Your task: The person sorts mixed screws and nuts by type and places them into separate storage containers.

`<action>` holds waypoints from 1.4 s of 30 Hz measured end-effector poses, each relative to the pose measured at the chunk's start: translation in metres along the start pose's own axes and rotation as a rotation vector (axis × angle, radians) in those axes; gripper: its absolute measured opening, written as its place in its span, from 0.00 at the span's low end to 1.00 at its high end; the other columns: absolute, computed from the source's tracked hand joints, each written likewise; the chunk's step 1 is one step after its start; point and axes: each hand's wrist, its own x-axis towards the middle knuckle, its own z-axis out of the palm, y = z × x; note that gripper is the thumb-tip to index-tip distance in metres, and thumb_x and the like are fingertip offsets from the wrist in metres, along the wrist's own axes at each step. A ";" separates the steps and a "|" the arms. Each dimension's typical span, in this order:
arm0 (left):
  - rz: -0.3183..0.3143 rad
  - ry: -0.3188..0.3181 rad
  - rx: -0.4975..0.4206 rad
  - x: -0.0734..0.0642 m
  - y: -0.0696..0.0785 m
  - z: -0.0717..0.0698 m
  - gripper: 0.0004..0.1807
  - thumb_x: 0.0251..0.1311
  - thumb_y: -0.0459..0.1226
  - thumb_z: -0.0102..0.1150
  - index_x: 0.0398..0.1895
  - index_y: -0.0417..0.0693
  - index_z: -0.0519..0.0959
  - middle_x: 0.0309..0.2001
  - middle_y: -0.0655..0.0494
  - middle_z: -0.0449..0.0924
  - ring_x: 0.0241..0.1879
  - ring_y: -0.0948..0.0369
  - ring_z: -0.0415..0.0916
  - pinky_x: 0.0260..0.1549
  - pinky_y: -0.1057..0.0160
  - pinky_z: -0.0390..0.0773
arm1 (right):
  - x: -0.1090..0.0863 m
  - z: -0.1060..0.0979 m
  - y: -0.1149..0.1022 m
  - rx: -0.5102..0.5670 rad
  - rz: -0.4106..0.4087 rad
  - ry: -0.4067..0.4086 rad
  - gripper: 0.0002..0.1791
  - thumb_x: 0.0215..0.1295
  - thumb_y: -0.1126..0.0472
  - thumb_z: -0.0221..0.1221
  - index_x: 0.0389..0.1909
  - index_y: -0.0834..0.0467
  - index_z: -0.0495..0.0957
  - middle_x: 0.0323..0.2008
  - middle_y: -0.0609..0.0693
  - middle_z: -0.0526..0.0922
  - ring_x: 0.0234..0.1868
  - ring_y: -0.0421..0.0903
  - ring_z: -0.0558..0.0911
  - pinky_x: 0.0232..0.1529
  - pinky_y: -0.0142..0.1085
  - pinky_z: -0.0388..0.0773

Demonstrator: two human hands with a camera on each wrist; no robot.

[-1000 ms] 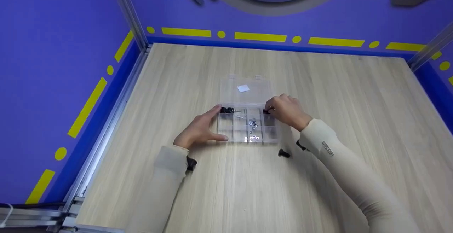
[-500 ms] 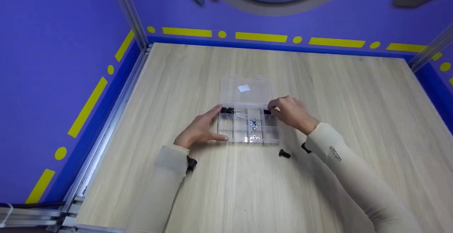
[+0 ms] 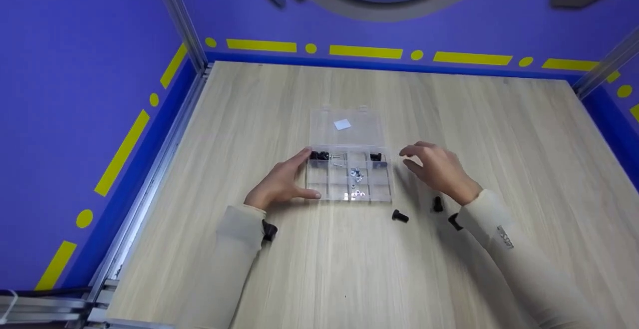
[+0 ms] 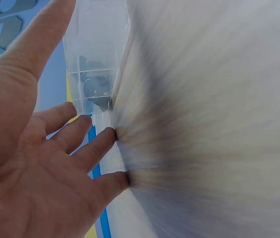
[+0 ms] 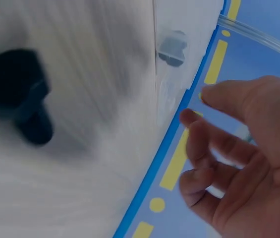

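Observation:
A clear plastic compartment box (image 3: 317,174) lies on the table with its lid folded back. My left hand (image 3: 275,183) rests against its left side, thumb and fingers spread; in the left wrist view the fingertips (image 4: 109,135) reach down near the box's edge. To the right of the box, my right hand (image 3: 435,168) hovers with loosely bent fingers, holding nothing visible. Black bolts (image 3: 376,157) lie in the far right compartment, and dark pieces (image 3: 319,156) fill the far left one. Silver screws (image 3: 338,158) and small nuts (image 3: 357,175) occupy middle compartments.
Two black bolts stand out on the wooden table (image 3: 309,269): one bolt (image 3: 400,216) near the box's front right corner, another bolt (image 3: 438,204) below my right hand. A white label (image 3: 342,124) sits on the lid. Purple walls (image 3: 319,24) enclose the back and sides.
My right hand has drawn out of the far right compartment and moved right, its fingers parting. The bolt under the right wrist has come into view. My left hand has stayed put.

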 end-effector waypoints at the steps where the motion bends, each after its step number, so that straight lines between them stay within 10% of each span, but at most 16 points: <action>1: -0.001 -0.002 0.001 0.000 0.000 0.000 0.66 0.47 0.51 0.82 0.84 0.49 0.48 0.83 0.56 0.45 0.81 0.56 0.44 0.79 0.59 0.47 | -0.004 -0.002 0.002 -0.002 0.021 -0.015 0.10 0.67 0.67 0.66 0.47 0.58 0.87 0.41 0.52 0.88 0.40 0.55 0.87 0.32 0.52 0.85; 20: 0.007 0.003 0.016 -0.001 -0.001 0.000 0.66 0.47 0.52 0.82 0.84 0.48 0.48 0.83 0.54 0.44 0.81 0.55 0.44 0.79 0.58 0.46 | -0.061 -0.020 0.018 0.054 0.255 -0.343 0.14 0.65 0.53 0.69 0.48 0.55 0.84 0.25 0.41 0.84 0.24 0.40 0.77 0.22 0.39 0.74; 42: 0.015 0.017 0.011 -0.001 -0.001 0.001 0.66 0.47 0.51 0.82 0.84 0.48 0.48 0.82 0.53 0.46 0.80 0.54 0.46 0.79 0.58 0.47 | -0.072 -0.013 0.024 0.176 0.282 -0.330 0.10 0.65 0.58 0.70 0.45 0.54 0.86 0.24 0.42 0.82 0.25 0.40 0.77 0.26 0.37 0.73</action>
